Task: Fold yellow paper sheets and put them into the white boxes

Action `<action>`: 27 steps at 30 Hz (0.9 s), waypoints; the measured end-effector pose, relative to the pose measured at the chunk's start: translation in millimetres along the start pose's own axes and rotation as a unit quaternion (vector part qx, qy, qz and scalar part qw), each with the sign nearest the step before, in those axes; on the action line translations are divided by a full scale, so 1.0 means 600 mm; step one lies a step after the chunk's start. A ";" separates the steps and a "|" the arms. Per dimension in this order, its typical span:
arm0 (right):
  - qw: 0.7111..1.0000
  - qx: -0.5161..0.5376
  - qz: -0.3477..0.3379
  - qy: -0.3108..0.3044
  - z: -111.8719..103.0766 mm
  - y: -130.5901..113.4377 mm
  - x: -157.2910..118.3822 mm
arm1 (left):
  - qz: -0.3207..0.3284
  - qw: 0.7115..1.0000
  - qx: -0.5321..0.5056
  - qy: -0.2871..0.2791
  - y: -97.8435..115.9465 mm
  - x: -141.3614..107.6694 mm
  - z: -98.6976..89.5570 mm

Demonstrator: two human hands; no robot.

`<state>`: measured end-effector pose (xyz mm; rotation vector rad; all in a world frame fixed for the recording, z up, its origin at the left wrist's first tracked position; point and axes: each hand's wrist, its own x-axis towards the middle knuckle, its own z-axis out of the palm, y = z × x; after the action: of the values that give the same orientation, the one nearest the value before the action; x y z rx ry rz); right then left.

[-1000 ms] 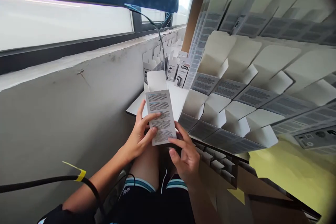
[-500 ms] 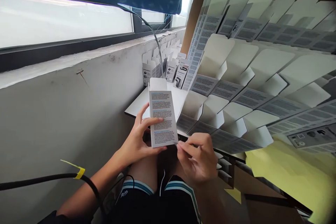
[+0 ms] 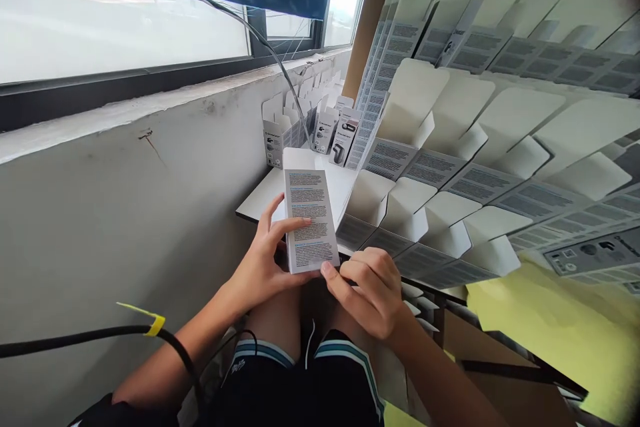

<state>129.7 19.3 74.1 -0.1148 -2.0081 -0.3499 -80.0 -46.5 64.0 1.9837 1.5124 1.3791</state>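
Note:
A tall white carton [image 3: 314,197] with small printed text and blue headings stands before me, its top flap up and its bottom end towards me. My left hand [image 3: 265,253] grips it from the left, with the index finger across the printed face and the thumb under the bottom edge. My right hand [image 3: 370,290] is at the carton's lower right corner. Its thumb tip touches that corner and the other fingers are curled in. Whether anything small sits between those fingers is hidden.
Rows of open-flapped cartons [image 3: 450,167] are stacked on the right. More printed boxes [image 3: 345,137] stand on the white table [image 3: 265,193] by the wall. Yellow paper [image 3: 545,320] lies at lower right. A black cable [image 3: 75,340] with a yellow tie crosses my left forearm.
My right hand's pinch, with a thin pale bit at its tips, has shifted to the thumb pressing the carton's lower right corner. The left hand keeps its grip.

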 end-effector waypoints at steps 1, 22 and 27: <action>1.000 -0.003 0.001 -0.001 0.001 0.001 -0.001 | 0.001 1.000 0.000 0.000 0.000 0.000 0.000; 1.000 -0.003 -0.013 -0.028 0.010 0.001 -0.020 | 0.003 1.000 -0.004 0.001 -0.006 0.008 0.006; 0.999 0.003 -0.012 -0.032 0.014 0.000 -0.028 | -0.010 1.000 -0.002 -0.008 -0.002 0.005 0.003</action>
<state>130.0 22.8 55.8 -0.0991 -2.0747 -0.3591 -79.0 -43.0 63.9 1.9682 1.5168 1.3546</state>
